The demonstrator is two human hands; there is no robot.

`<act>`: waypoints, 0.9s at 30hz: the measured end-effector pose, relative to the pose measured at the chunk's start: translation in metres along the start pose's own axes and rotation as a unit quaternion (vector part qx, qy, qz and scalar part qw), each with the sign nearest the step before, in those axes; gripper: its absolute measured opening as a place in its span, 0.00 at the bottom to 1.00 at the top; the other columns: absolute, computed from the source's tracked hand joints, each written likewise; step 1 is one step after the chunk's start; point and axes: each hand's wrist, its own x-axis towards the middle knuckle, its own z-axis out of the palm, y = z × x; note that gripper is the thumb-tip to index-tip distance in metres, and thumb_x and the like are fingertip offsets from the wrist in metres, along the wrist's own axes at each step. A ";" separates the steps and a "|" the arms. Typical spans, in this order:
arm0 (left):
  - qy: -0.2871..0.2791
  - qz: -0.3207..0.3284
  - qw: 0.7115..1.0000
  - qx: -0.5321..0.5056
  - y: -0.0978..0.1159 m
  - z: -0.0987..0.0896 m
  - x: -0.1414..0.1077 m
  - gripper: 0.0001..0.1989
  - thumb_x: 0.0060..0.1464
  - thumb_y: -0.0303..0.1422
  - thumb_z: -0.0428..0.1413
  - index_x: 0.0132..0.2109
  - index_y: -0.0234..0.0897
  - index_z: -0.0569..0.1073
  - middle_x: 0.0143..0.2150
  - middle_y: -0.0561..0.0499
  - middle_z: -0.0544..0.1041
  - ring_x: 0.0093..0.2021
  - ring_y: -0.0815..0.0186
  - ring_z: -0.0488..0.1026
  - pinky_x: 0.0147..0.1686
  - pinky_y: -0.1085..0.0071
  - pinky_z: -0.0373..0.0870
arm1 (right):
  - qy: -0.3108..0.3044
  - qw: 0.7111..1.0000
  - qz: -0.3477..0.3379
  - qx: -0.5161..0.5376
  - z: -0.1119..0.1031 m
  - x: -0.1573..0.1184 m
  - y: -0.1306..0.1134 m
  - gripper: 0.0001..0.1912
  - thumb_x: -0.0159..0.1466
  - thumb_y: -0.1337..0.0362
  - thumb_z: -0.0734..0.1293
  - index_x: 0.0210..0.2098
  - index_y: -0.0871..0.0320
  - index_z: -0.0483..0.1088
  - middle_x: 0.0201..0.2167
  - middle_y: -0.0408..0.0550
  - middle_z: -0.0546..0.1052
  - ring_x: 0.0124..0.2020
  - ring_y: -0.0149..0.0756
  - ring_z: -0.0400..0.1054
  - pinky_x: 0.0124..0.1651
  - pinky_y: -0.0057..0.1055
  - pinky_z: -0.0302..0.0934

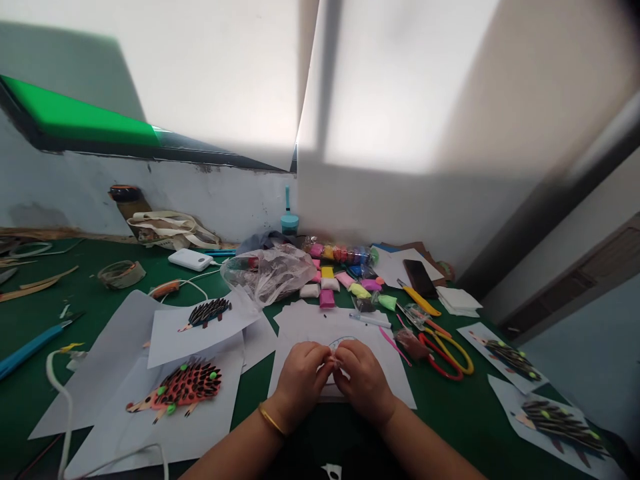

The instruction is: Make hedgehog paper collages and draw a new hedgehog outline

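Observation:
My left hand [303, 375] and my right hand [364, 377] meet fingertip to fingertip above a stack of white paper [400, 387]. Both are closed in a pinch on a small pinkish piece [333, 358], mostly hidden by the fingers; its exact kind does not show. Behind the fingers, part of a blue curved drawing [345, 339] appears on the top sheet. A white pen [370, 320] lies across the paper's far edge, with a thin pink strip [395, 347] right of my right hand.
Several small coloured packets [327, 298] and a crumpled clear bag [273, 273] lie beyond the paper. Scissors [443, 357], a yellow cutter [420, 300] and a phone [420, 278] are right. Hedgehog pictures [187, 387] lie left and right. A blue knife [35, 345] is far left.

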 end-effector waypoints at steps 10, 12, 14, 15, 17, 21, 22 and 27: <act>0.019 0.013 0.999 -0.023 0.001 -0.001 -0.004 0.06 0.61 0.31 0.51 0.36 0.38 0.71 0.36 0.48 0.74 0.38 0.63 0.69 0.40 0.66 0.67 | -0.007 0.998 -0.023 -0.059 -0.012 0.003 -0.012 0.07 0.64 0.69 0.60 0.36 0.55 0.69 0.35 0.48 0.74 0.37 0.38 0.65 0.41 0.37 0.56; 0.018 0.005 0.999 -0.036 0.002 -0.002 -0.004 0.06 0.61 0.31 0.51 0.36 0.38 0.72 0.35 0.48 0.74 0.38 0.63 0.70 0.40 0.66 0.68 | 0.003 0.999 -0.024 -0.047 -0.011 0.003 -0.012 0.07 0.64 0.69 0.60 0.36 0.55 0.69 0.35 0.48 0.75 0.38 0.38 0.66 0.42 0.37 0.56; 0.027 0.001 0.999 -0.044 0.002 -0.002 -0.004 0.05 0.60 0.31 0.52 0.38 0.38 0.73 0.36 0.48 0.75 0.39 0.63 0.70 0.41 0.65 0.69 | 0.017 0.999 -0.026 -0.036 -0.010 0.002 -0.010 0.06 0.64 0.69 0.60 0.38 0.56 0.68 0.37 0.49 0.75 0.39 0.38 0.66 0.43 0.38 0.56; 0.033 0.002 0.998 -0.045 0.002 -0.002 -0.004 0.06 0.60 0.31 0.52 0.41 0.39 0.73 0.37 0.47 0.75 0.40 0.63 0.71 0.42 0.65 0.69 | 0.023 0.999 -0.026 -0.034 -0.009 0.002 -0.009 0.06 0.64 0.69 0.60 0.39 0.56 0.68 0.37 0.49 0.75 0.39 0.39 0.67 0.43 0.38 0.56; 0.039 0.008 0.998 -0.040 0.001 -0.001 -0.004 0.08 0.61 0.31 0.52 0.46 0.39 0.74 0.40 0.46 0.75 0.42 0.62 0.71 0.43 0.64 0.70 | 0.029 0.999 -0.023 -0.038 -0.008 0.001 -0.008 0.07 0.65 0.69 0.60 0.41 0.56 0.67 0.38 0.49 0.75 0.39 0.39 0.66 0.44 0.38 0.56; 0.043 0.013 0.999 -0.024 -0.001 0.001 -0.004 0.09 0.61 0.31 0.51 0.45 0.39 0.75 0.39 0.46 0.75 0.41 0.62 0.71 0.42 0.64 0.71 | 0.028 0.998 -0.019 -0.055 -0.007 0.002 -0.006 0.06 0.65 0.68 0.60 0.41 0.57 0.67 0.36 0.49 0.75 0.38 0.39 0.66 0.43 0.38 0.56; 0.048 0.013 0.999 -0.022 -0.001 0.001 -0.004 0.09 0.61 0.31 0.51 0.43 0.39 0.76 0.39 0.46 0.75 0.40 0.63 0.71 0.42 0.64 0.71 | 0.024 0.998 -0.019 -0.058 -0.007 0.002 -0.007 0.06 0.64 0.68 0.60 0.39 0.56 0.67 0.36 0.49 0.75 0.38 0.39 0.65 0.43 0.37 0.55; 0.055 0.014 0.998 -0.028 0.001 0.000 -0.003 0.06 0.59 0.29 0.52 0.39 0.38 0.74 0.38 0.46 0.75 0.40 0.63 0.71 0.42 0.64 0.70 | 0.002 0.998 -0.007 -0.060 -0.010 0.002 -0.010 0.06 0.62 0.70 0.61 0.36 0.56 0.68 0.35 0.48 0.74 0.38 0.39 0.65 0.43 0.37 0.54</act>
